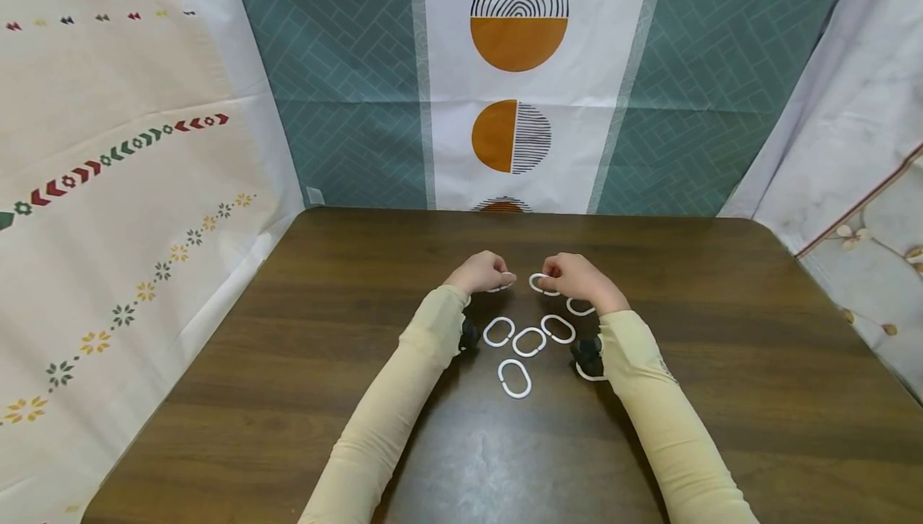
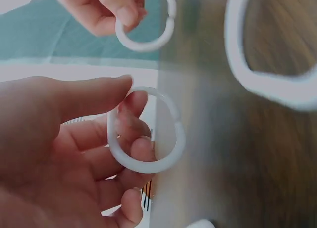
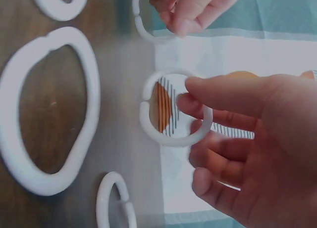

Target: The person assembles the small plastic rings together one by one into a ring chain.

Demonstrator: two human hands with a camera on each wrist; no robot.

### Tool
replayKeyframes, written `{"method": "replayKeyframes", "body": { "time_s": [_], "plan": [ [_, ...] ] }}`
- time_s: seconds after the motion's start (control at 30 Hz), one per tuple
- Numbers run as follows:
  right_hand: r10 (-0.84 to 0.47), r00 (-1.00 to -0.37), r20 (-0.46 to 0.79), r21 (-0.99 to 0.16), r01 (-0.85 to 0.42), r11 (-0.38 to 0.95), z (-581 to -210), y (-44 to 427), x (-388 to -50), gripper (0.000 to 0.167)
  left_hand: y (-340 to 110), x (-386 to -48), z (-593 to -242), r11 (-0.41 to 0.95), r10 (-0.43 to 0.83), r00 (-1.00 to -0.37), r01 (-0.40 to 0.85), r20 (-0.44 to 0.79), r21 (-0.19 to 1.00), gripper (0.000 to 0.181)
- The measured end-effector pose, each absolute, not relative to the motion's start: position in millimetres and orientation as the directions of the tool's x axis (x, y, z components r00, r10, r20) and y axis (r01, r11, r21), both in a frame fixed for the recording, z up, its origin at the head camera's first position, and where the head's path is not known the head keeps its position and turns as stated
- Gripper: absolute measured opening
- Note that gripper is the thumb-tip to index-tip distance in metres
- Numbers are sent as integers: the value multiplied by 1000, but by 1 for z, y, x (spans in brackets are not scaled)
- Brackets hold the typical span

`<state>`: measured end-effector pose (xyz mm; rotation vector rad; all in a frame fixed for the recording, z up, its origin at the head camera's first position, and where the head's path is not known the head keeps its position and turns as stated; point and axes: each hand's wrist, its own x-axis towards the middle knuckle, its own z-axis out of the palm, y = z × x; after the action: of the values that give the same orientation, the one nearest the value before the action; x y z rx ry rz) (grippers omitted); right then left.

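Observation:
My left hand [image 1: 480, 272] pinches a white oval shower curtain ring [image 2: 148, 166] between thumb and index finger. In the left wrist view this ring has a small gap in its side, and the other fingers are bent loosely behind it. Opposite, my right hand [image 1: 577, 277] holds a second ring [image 3: 173, 140] of the same kind by its edge, thumb against index finger. Both hands hover near each other above the far half of the table, and the two held rings are apart. Each ring's pinched part is partly hidden by fingers.
On the brown wooden table [image 1: 238, 364] several more white rings lie between the forearms, among them one nearest the front [image 1: 502, 382]. Another ring [image 1: 581, 376] is partly covered by the right wrist camera [image 1: 588, 356]. Patterned cloths [image 1: 346, 107] hang behind and beside the table.

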<state>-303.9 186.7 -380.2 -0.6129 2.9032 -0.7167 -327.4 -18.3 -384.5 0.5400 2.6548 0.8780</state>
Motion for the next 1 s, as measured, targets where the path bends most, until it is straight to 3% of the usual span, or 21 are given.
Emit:
{"method": "replayKeyframes", "body": {
  "time_s": [0.23,0.53,0.83,1.0],
  "plan": [
    [-279,-958,73,-548,-272,791,-371,195,-306,16,-21,-331,-379,647,407,-912,250,-49,720,32],
    [-251,-963,99,-613,-258,747,-353,203,-307,19,-24,-330,-360,493,421,-907,261,35,830,22],
    [-271,-961,48,-796,-200,571,-351,211,-304,17,-25,-327,-349,380,440,-887,323,137,867,16],
    [-266,-963,38,-866,-165,472,-345,214,-299,33,-25,-325,-348,408,448,-879,361,160,839,17]
  ]
}}
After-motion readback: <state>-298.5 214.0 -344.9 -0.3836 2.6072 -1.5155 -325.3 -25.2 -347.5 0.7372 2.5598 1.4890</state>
